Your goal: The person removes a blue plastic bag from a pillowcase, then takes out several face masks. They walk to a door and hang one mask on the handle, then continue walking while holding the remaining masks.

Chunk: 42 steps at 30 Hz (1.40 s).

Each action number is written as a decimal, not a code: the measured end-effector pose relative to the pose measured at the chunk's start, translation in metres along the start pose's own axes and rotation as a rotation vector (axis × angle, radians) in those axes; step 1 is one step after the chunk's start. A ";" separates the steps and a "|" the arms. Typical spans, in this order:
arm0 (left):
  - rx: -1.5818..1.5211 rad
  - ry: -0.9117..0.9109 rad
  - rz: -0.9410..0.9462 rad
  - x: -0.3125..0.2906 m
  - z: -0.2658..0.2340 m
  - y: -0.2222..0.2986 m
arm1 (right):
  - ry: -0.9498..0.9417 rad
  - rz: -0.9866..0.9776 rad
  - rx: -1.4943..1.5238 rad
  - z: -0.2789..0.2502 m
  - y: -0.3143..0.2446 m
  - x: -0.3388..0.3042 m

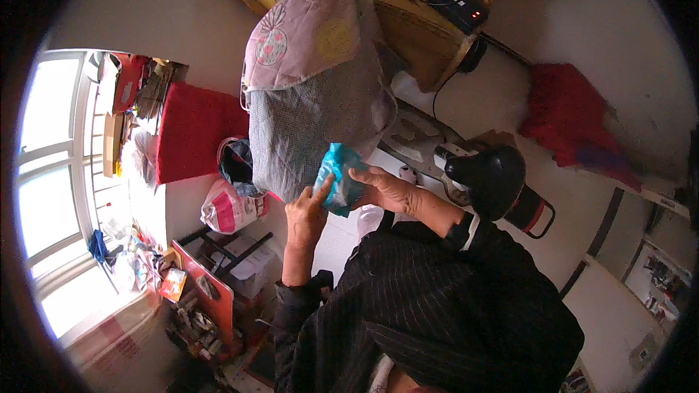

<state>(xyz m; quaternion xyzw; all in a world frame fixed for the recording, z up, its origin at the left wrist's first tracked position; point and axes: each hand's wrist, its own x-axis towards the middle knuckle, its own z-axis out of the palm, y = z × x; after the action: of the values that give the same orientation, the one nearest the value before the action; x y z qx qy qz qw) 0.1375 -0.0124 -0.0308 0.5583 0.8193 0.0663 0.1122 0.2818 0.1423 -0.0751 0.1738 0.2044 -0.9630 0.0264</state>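
Observation:
Both my hands are closed on a crumpled, shiny turquoise plastic packet (336, 183) in front of my body. My left hand (307, 211) grips its left side, with fingers on the near face. My right hand (386, 188) holds its right side, the thumb lying along the top edge. What is inside the packet does not show. Just beyond it hangs a grey checked cloth (309, 127), and a pink quilted cover (302, 47) with a printed pattern lies over that cloth. What they cover is hidden.
A black saddle (495, 180) of a parked cycle stands close to my right. Beyond is a wooden desk (419, 36) with a black box (457, 6) and cables. On the left are a red cloth (193, 133), a pink-and-white bag (229, 207) and a cluttered window sill.

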 end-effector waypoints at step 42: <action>-0.512 -0.582 -0.456 0.096 0.134 0.015 | 0.801 -0.194 -0.653 -0.180 -0.063 0.101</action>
<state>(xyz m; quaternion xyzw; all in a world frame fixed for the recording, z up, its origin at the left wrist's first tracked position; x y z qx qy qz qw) 0.1513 0.0804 -0.1673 0.3130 0.8130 0.0807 0.4842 0.2377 0.2740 -0.2400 0.4913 0.5033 -0.7051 -0.0905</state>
